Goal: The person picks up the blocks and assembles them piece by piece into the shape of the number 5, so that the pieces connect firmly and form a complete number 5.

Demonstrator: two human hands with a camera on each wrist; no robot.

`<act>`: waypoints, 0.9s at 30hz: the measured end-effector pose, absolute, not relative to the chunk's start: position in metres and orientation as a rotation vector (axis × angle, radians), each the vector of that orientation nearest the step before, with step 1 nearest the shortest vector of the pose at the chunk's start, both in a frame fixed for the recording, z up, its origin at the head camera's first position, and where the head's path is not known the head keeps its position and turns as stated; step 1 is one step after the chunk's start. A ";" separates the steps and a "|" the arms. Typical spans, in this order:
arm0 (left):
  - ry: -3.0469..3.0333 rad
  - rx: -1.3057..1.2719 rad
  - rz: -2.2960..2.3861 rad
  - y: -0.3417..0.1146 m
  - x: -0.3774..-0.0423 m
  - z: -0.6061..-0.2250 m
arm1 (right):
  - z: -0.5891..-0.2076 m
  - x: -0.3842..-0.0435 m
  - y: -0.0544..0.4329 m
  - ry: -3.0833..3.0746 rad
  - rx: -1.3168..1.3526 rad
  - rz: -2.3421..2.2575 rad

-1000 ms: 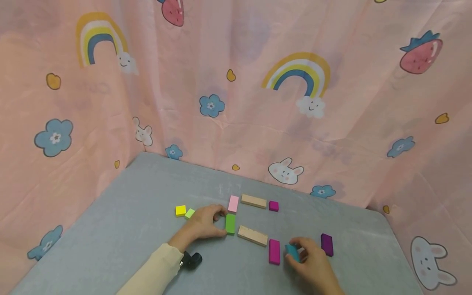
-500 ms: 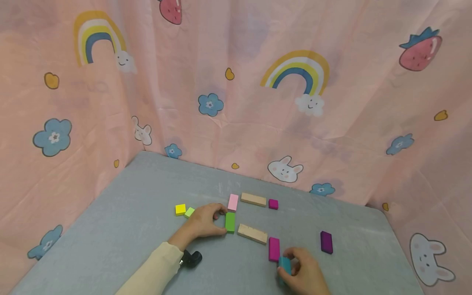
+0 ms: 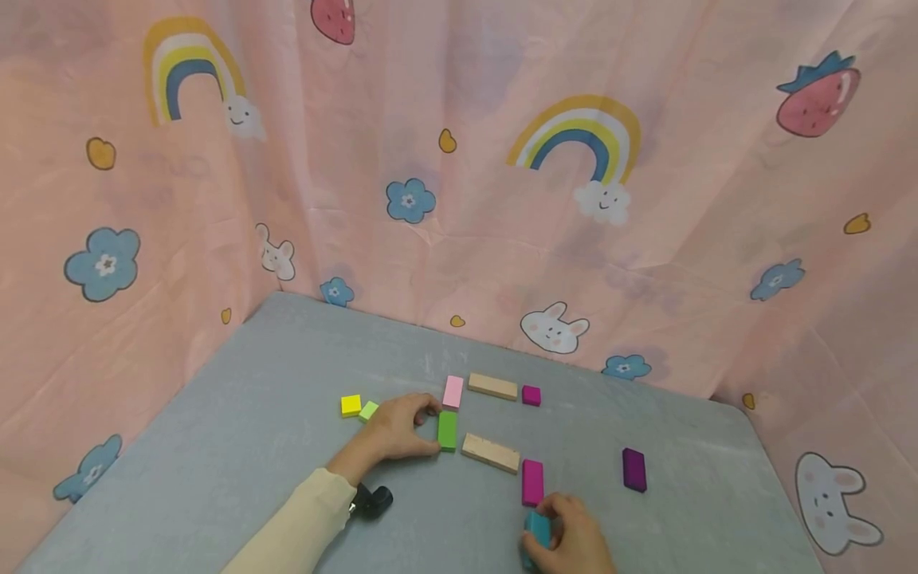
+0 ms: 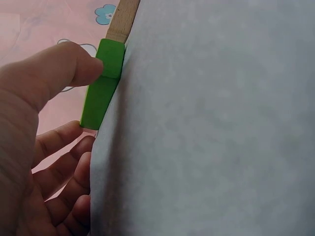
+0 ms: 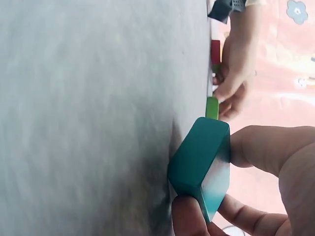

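My left hand [image 3: 398, 428] pinches the green block [image 3: 447, 431] between thumb and index finger, one at each end; the left wrist view shows this closely on the same block [image 4: 103, 86]. The green block lies flat on the grey table. My right hand [image 3: 574, 538] grips a teal block [image 3: 536, 536] at the front, just below the flat magenta block [image 3: 532, 482]. In the right wrist view the teal block [image 5: 199, 157] sits tilted between thumb and fingertips, close to the table surface. A pink block [image 3: 453, 392] lies end to end with the green one.
Two plain wooden blocks, the far one [image 3: 492, 387] and the near one [image 3: 491, 453], lie right of the pink and green blocks. A small magenta cube [image 3: 531, 395] is behind. Purple block [image 3: 634, 469] lies right; yellow [image 3: 351, 406] and light green [image 3: 368, 411] blocks lie left.
My right hand has moved left and toward the front edge with the teal block, from beside the magenta block to below it. My left hand stays at the green block.
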State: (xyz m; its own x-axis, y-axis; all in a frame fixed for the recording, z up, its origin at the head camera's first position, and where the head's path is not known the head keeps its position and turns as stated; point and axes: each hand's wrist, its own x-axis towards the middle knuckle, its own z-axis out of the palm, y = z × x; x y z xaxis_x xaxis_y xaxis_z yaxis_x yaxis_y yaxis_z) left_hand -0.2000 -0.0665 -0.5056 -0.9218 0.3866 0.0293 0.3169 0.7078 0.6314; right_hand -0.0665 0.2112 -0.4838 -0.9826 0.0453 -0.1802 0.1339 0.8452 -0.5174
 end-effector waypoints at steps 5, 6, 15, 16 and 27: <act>2.800 0.584 1.010 -0.067 -0.201 -0.506 | -0.486 -0.066 0.204 2.874 0.157 -0.786; 2.798 0.587 1.015 -0.067 -0.201 -0.506 | -0.487 -0.066 0.203 2.879 0.159 -0.787; 2.802 0.587 1.013 -0.066 -0.202 -0.509 | -0.489 -0.065 0.206 2.861 0.121 -0.824; 2.803 0.590 1.014 -0.066 -0.202 -0.509 | -0.488 -0.064 0.208 2.834 0.099 -0.845; 2.803 0.587 1.009 -0.067 -0.202 -0.508 | -0.482 -0.073 0.240 2.417 -0.265 -0.988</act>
State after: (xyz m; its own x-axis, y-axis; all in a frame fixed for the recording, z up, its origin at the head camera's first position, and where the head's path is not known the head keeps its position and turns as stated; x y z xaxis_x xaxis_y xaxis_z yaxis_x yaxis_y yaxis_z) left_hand -0.2015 -0.0673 -0.5083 -0.9199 0.3909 0.0306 0.3207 0.7053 0.6322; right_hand -0.0732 0.2402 -0.4822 -0.8502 -0.3601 -0.3840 0.0121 0.7159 -0.6981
